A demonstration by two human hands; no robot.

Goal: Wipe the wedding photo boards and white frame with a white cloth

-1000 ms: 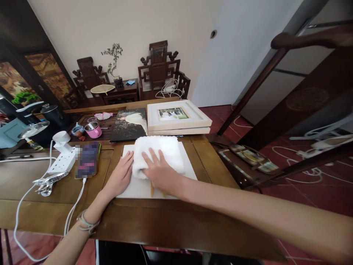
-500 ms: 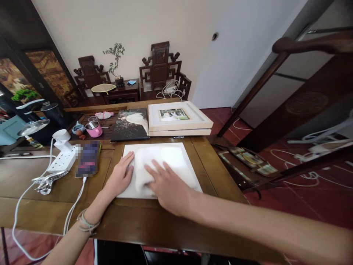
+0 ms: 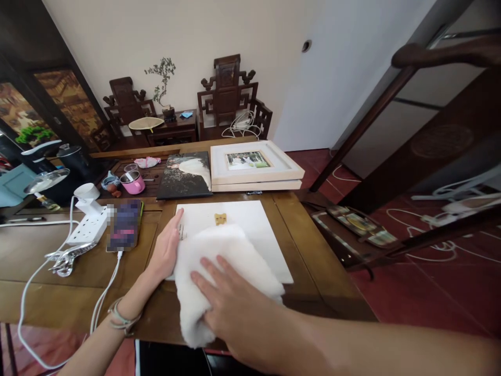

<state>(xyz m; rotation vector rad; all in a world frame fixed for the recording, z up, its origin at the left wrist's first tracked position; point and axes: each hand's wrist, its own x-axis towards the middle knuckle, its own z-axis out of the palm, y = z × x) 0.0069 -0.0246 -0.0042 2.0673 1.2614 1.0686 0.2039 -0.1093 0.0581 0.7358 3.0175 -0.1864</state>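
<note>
A white board (image 3: pixel 250 214) lies flat on the wooden table, with a small gold metal hanger (image 3: pixel 220 219) near its far edge. Over its near part is spread a fluffy white cloth (image 3: pixel 235 245), which hangs past the board's front edge. My right hand (image 3: pixel 235 303) presses on the cloth, its fingers spread across it and the thumb side hidden in a fold. My left hand (image 3: pixel 167 249) rests along the board's left edge, with fingers stretched out and holding nothing.
Beyond the board are a dark photo panel (image 3: pixel 183 176) and stacked light wood picture frames (image 3: pixel 254 163). To the left lie a phone (image 3: pixel 124 227) on a white cable, a power strip (image 3: pixel 88 225) and a pink mug (image 3: pixel 132 181). A wooden stand (image 3: pixel 364 120) rises at right.
My right hand has drawn the cloth toward me, off the board's far part, uncovering the gold hanger. My left hand has turned onto its edge along the board's side.
</note>
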